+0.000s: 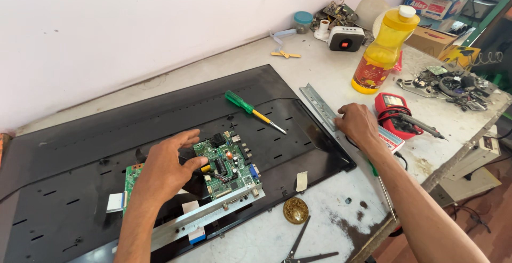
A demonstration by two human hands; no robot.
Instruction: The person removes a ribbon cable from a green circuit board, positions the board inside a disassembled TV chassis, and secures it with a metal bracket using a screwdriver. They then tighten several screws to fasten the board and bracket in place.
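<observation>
- Left grip: hand spread wide, fingers splayed and loosely curled, palm down over the green circuit board at lower centre of the frame; thumb tip at the board's left edge, nothing enclosed. The open spread suits steadying or feeling the board rather than lifting it.
- Right grip: hand flat, fingers lightly bent, resting at the right of centre on the near end of a grey metal bracket; whether it pinches anything cannot be told, since the fingertips are hidden.
- Board: lies on the black TV back panel, which is laid flat on the desk so that its inside faces up; a metal rail runs along the board's lower edge.
- Green-handled screwdriver: lies on the panel at centre, just above the board, between the two hands and within reach of either.
- Red multimeter: sits just right of the right hand, probes lying across it.
- Yellow bottle: upright at upper right, well apart from the board.
- Scissors and a round brass lid: at the lower edge, off the panel.
</observation>
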